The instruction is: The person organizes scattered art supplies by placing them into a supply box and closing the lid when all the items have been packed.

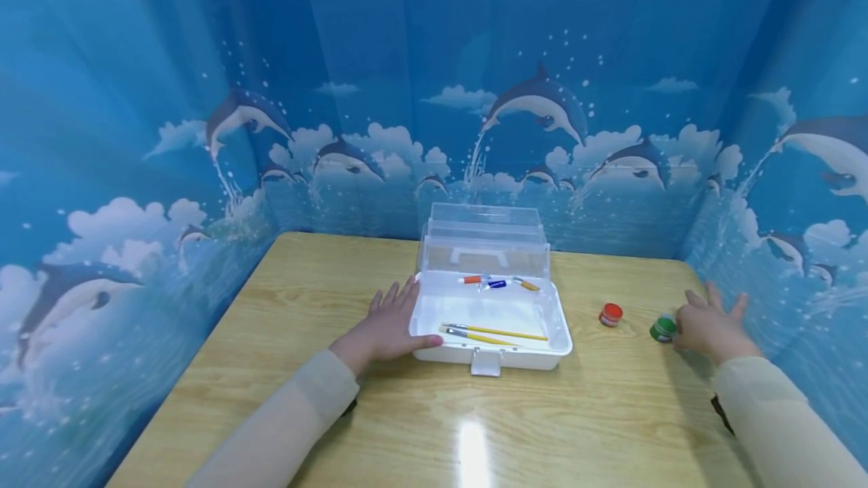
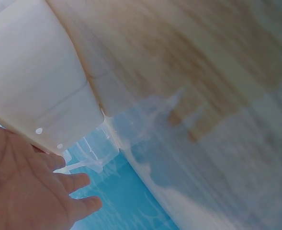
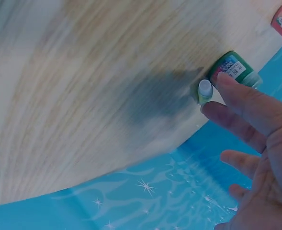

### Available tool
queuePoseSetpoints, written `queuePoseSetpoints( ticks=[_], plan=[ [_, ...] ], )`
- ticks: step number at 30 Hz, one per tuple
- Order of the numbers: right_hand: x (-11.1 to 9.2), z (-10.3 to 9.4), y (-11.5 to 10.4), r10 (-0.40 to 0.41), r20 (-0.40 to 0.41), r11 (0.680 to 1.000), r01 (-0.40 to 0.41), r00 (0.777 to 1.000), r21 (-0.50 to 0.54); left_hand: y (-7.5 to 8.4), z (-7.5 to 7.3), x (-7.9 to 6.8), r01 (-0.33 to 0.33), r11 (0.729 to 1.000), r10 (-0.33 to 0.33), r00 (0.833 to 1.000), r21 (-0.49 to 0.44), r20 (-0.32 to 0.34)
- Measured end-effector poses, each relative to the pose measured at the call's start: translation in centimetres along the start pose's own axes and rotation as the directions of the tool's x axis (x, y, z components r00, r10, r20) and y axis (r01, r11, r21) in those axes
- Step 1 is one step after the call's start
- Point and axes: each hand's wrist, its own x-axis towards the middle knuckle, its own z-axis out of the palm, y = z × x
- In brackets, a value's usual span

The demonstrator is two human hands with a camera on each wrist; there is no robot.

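A white plastic box (image 1: 488,358) has its clear lid (image 1: 484,236) raised at the back. My left hand (image 1: 389,326) rests at the box's front left corner, fingers straight and spread, thumb along the front rim. From below, the left wrist view shows this palm (image 2: 26,177) beside the white wall. On the right, my right hand (image 1: 712,330) reaches to a green-lidded paint jar (image 1: 663,330). Its thumb and index fingertips are apart, close to the green jar (image 3: 231,67) and a small white-capped tube (image 3: 205,90); the other fingers are spread.
Inside the box, two yellow-handled brushes (image 1: 498,332) lie near the front. Small orange (image 1: 472,279), blue (image 1: 497,285) and yellow-brown (image 1: 526,285) items lie at its back. A red-lidded jar (image 1: 611,315) stands between box and green jar. Dolphin-print curtains (image 1: 407,59) surround the wooden table (image 1: 576,428).
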Motion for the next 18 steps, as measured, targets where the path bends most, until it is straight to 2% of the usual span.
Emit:
queuePoseSetpoints(
  ticks=[18],
  plan=[
    [0.45,0.4,0.3,0.042,0.012,0.998,-0.042,0.999,0.036,0.32,-0.43,-0.48,-0.012,1.0,0.012,1.0,0.003,0.0]
  ],
)
